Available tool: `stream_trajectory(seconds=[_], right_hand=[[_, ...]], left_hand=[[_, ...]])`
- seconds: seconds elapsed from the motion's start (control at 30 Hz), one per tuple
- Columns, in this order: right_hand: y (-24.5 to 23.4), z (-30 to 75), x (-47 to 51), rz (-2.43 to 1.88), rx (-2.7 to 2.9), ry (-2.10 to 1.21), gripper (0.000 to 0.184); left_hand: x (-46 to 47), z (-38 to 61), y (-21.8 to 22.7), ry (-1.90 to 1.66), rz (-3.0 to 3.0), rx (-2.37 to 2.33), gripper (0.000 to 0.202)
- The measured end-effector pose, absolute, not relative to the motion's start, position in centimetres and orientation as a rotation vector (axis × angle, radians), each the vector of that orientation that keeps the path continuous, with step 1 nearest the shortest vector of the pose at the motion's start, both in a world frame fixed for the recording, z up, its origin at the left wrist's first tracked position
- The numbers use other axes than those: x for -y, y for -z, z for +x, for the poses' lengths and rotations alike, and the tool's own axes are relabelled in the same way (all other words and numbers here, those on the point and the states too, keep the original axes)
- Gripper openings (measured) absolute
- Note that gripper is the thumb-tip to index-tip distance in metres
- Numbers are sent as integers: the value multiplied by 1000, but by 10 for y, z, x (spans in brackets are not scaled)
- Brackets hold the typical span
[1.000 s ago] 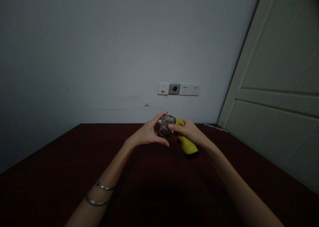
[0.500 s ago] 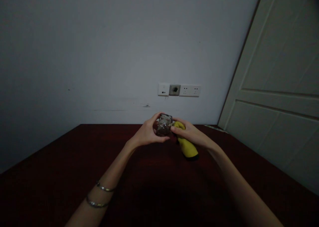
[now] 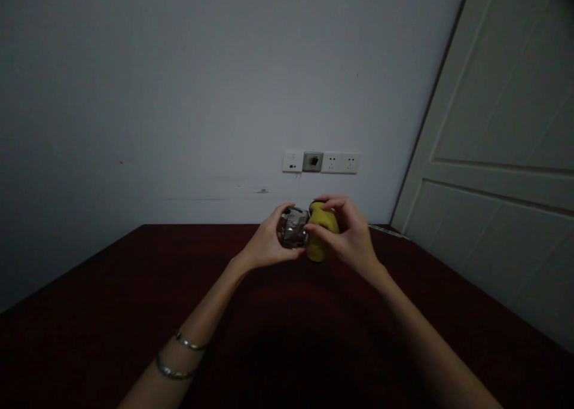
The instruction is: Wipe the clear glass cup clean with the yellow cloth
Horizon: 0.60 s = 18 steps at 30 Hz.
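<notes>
Head view: both hands meet over the far part of a dark red-brown wooden table (image 3: 134, 289). The left hand (image 3: 268, 246) has its grip clamped on a small clear faceted glass (image 3: 293, 228), with the thumb underneath and the fingers curled over the top. The glass lies tipped on its side within that grip.

Just to the right of the left grip, and touching the glass, is a soft yellow cloth (image 3: 320, 235) bunched into a lump. The right hand (image 3: 355, 237) has its grip closed on this cloth. Its fingers arch over the top of the lump and its thumb presses in where cloth and glass meet. In the dim light I cannot tell whether any of the cloth sits inside the glass.

Well back from the left grip, toward the person, two thin silver bangles (image 3: 186, 352) circle the left wrist.

Beyond both grips, on the pale wall, a white strip of wall sockets (image 3: 321, 162) with one grey plate sits just above the hands. Off to the right of the right grip is a cream panelled door (image 3: 502, 158).
</notes>
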State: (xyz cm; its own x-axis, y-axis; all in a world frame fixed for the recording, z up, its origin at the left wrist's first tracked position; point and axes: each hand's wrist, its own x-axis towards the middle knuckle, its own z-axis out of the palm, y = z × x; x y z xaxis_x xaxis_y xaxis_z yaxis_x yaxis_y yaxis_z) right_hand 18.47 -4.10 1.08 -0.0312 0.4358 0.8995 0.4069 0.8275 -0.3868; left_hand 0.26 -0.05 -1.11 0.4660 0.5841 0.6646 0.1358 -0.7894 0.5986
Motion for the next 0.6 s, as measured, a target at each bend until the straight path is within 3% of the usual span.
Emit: stream_trajectory(seconds=[0.17,0.4,0.6], right_hand=[[-1,170,40,-627,1676,82,23],[9,173,35,-461,1894,335,42],[12,166,27,-614,1592,-26,27]], left_hand=[[4,4,8,-1370,2240,-608,81],[-1,2,7,-1420,2293,-567,83],[-1,3,7,-1448,2427,-645,85]])
